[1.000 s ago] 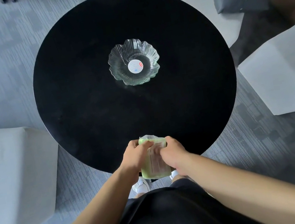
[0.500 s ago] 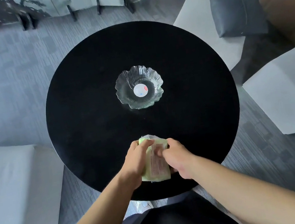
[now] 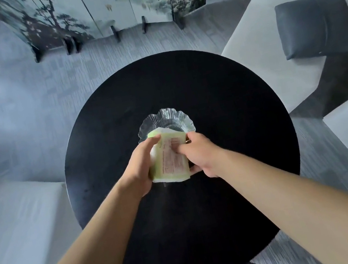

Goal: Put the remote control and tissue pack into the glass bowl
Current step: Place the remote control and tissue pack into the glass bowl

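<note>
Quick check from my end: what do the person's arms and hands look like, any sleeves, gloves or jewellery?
Both forearms are bare with no sleeves in view. The left hand and right hand wear no gloves, and no rings, watch or wristband show. Dark clothing shows at the bottom edge.

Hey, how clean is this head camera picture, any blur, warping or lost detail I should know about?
Head view: the left edge is smeared by motion blur, while the tissue pack and both hands, left hand and right hand, stay fairly sharp. Wide-angle warp bends the folding screen and chairs outward. The black table swallows nearly all shading, and the glass bowl shows only by faint rim highlights.
</note>
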